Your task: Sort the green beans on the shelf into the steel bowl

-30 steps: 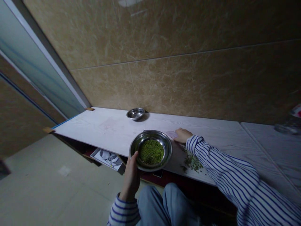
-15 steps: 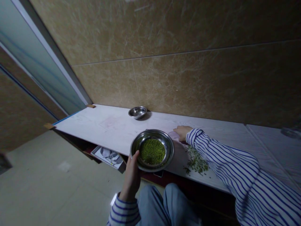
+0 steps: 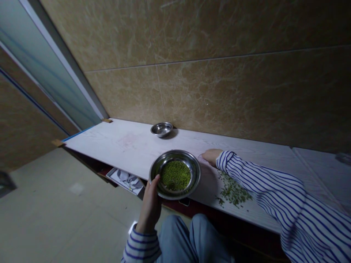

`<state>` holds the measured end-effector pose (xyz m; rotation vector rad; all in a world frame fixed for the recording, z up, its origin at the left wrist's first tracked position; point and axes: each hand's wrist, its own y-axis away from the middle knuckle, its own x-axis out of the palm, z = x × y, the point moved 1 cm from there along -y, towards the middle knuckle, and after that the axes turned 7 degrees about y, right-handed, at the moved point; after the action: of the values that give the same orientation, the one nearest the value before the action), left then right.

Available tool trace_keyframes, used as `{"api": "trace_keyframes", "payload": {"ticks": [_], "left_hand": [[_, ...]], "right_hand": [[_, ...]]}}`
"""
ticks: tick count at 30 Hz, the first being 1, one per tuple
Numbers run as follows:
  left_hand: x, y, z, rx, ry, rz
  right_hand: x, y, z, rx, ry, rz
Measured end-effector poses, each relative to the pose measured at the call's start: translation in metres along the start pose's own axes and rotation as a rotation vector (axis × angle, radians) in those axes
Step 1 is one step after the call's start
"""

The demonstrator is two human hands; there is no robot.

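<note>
My left hand (image 3: pixel 150 205) grips a steel bowl (image 3: pixel 197 179) by its near left rim, thumb over the edge. Green beans (image 3: pixel 176 175), probably mung beans, cover the bottom of that bowl. The bowl is at the table's front edge, tipped a little toward me. To its right, my right hand (image 3: pixel 211 157) is low over the tabletop with fingers curled down. A small pale pinkish patch (image 3: pixel 201 158) shows at its fingertips; I cannot make out what it is. Loose green bits (image 3: pixel 235 193) lie scattered on the table below my right forearm.
A smaller steel bowl (image 3: pixel 161 130) stands near the tiled wall on the white table (image 3: pixel 109 142). Under the tabletop, an open drawer (image 3: pixel 124 179) holds grey and white items. A dark object (image 3: pixel 184 201) shows below the front edge. My knees (image 3: pixel 182 235) are close beneath.
The bowl in my left hand has shifted slightly left. My right hand's fingers have curled in over the pinkish patch, which shows less now. The view has turned slightly.
</note>
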<state>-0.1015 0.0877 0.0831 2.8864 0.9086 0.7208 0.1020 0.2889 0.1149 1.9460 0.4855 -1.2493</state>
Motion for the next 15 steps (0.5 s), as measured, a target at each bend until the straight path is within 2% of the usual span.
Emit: {"api": "trace_keyframes", "payload": {"ticks": [2,4,7,15], "left_hand": [[-0.008,-0.005,0.004,0.084,-0.054,0.013],[-0.019,-0.010,0.007,0.263,-0.167,0.014],[-0.033,-0.015,0.009,0.311,-0.182,0.023],[-0.036,-0.023,0.008,0.134,-0.066,-0.026]], "right_hand": [[0.002,0.001,-0.001,0.003,0.008,0.008],[0.005,0.002,-0.004,0.005,0.008,0.009],[0.010,0.003,-0.010,0.019,0.005,-0.009],[0.017,-0.011,-0.031,0.094,-0.034,0.009]]}}
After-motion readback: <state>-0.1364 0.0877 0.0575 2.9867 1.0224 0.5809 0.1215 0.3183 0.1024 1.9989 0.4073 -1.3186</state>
